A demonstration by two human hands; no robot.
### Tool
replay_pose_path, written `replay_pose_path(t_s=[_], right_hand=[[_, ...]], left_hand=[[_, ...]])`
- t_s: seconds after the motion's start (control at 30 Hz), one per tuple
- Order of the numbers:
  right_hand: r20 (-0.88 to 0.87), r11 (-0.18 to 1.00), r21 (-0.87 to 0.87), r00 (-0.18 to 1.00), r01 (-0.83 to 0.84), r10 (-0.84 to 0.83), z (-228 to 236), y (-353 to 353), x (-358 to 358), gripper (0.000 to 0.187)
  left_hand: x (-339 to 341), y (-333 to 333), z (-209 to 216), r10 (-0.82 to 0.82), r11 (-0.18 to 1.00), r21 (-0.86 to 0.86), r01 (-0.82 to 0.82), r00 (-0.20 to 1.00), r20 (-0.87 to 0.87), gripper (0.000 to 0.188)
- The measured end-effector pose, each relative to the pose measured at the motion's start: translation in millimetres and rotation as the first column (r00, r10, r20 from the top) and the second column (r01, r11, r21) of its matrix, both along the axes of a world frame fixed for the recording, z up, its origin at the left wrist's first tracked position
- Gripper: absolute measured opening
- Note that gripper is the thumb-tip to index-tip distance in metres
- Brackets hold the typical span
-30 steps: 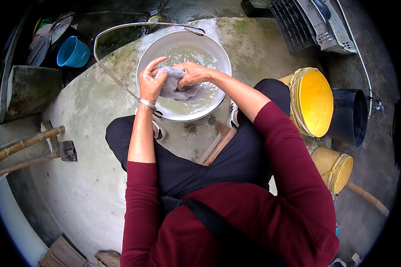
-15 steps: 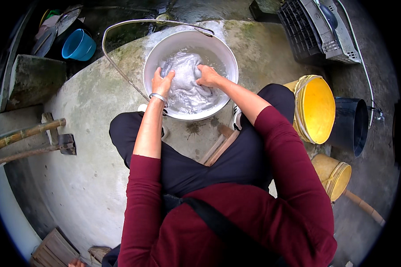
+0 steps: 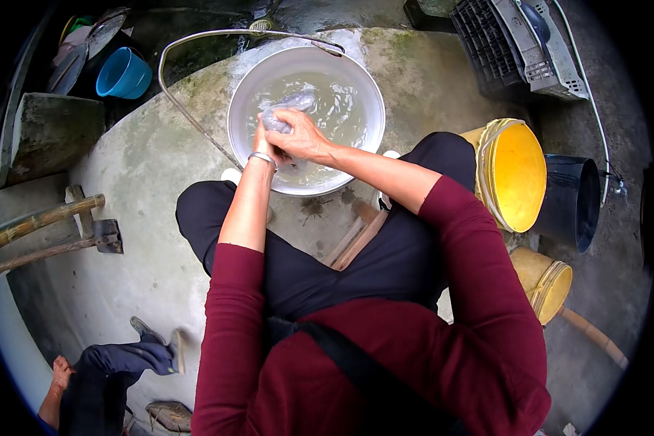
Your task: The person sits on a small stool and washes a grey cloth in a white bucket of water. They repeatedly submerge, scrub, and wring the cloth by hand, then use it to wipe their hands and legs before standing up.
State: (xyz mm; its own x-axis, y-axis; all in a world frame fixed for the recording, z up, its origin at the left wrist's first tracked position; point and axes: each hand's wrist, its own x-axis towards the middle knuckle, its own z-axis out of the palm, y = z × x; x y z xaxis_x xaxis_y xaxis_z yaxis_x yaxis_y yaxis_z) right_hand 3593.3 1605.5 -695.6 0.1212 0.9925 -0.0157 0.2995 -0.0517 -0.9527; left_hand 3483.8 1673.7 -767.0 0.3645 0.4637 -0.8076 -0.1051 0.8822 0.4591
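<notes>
A large round metal basin with cloudy water in it stands on the concrete in front of me. At its left side both my hands are together over the water, closed round a bunched, wet grey cloth. My right hand lies over the cloth with its fingers wrapped round it. Partly behind it, my left hand, with a silver bangle at the wrist, grips the same cloth. Part of the cloth trails toward the far side of the basin, at the water.
A hose loops round the basin's left side. To the right stand a yellow bucket, a black bucket and a smaller yellow bucket. Grey crates are at the far right. Another person's leg shows at the lower left.
The cloth was spread in the water between my parted hands; now it is bunched up in both. My right hand has moved left to meet my left. Another person has come into view at lower left.
</notes>
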Motion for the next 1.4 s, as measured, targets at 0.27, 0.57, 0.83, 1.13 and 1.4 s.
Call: replay_pose_path(t_s=[0.27, 0.57, 0.83, 1.13, 1.4], right_hand=[[0.143, 0.918, 0.396, 0.987, 0.005, -0.067, 29, -4, -16, 0.035], [0.459, 0.918, 0.032, 0.810, 0.394, -0.364, -34, 36, 55, 0.038], [0.580, 0.924, -0.331, 0.814, 0.191, 0.039, -83, 17, 67, 0.058], [0.471, 0.875, -0.442, 0.881, 0.195, 0.042, -71, 10, 68, 0.075], [0.032, 0.994, 0.057, 0.995, 0.094, -0.096, -13, -7, -6, 0.036]], left_hand=[[13, -20, 30, 0.124, 0.992, -0.040, -0.117, 0.947, 0.297, 0.043], [33, -26, 61, -0.015, 0.937, 0.347, -0.048, 0.984, 0.177, 0.043], [-2, -16, 58, -0.129, 0.992, -0.006, 0.128, 0.992, -0.017, 0.086], [0, -18, 47, -0.145, 0.988, -0.054, 0.145, 0.989, 0.003, 0.096], [-12, 3, 20, -0.081, 0.992, -0.078, 0.099, 0.974, 0.212, 0.070]])
